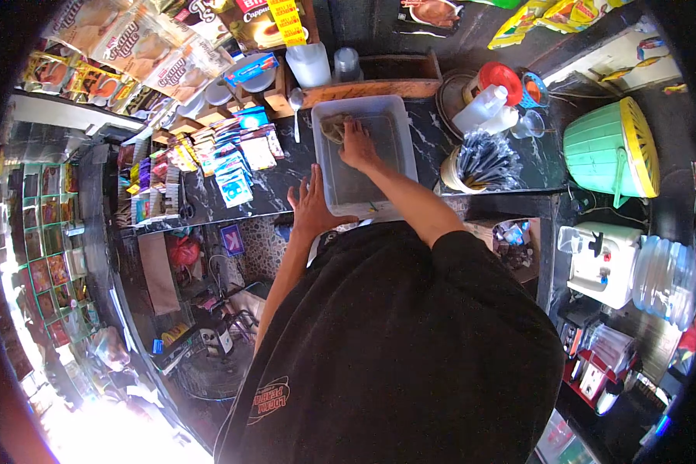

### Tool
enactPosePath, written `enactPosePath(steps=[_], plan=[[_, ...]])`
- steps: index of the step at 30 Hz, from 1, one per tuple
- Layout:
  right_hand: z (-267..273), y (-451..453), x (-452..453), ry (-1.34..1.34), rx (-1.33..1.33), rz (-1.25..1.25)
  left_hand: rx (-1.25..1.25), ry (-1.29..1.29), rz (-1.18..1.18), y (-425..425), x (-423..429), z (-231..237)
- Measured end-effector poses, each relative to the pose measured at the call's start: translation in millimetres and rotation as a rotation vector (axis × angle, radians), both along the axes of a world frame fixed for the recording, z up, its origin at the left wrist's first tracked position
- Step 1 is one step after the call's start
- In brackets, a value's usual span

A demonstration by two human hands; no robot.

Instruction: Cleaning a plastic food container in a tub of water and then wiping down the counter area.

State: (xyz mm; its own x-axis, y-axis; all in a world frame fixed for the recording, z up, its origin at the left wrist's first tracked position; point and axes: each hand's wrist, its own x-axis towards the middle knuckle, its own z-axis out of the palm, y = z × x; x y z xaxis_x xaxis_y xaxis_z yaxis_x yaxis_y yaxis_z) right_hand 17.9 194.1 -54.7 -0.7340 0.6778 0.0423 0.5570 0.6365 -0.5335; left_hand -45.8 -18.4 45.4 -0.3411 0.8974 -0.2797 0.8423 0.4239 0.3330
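A translucent plastic bin [362, 197] sits on the dark marbled counter in front of me. Inside it, near the far left corner, my right hand [358, 145] presses on a crumpled brownish cloth [333, 127], its fingers on the cloth's right part. At the near left corner of the bin is my left hand [315, 206], fingers spread beside the left wall and thumb stretched along the near side. It looks to be touching the bin, with nothing gripped in it. A metal spoon [296, 113] lies left of the bin.
Stacks of sachets [232, 156] and black scissors [187, 204] lie to the left. On the right are a tub of wrapped black utensils [481, 165], plastic bottles [481, 110] and a green pail [600, 148]. A wooden tray [371, 87] stands behind the bin.
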Motion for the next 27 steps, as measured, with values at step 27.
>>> enactPosePath(steps=[27], plan=[[71.5,15.3,30.3,0.026,-0.27,0.168,0.075,0.051,-0.049,-7.3,15.3,13.4]])
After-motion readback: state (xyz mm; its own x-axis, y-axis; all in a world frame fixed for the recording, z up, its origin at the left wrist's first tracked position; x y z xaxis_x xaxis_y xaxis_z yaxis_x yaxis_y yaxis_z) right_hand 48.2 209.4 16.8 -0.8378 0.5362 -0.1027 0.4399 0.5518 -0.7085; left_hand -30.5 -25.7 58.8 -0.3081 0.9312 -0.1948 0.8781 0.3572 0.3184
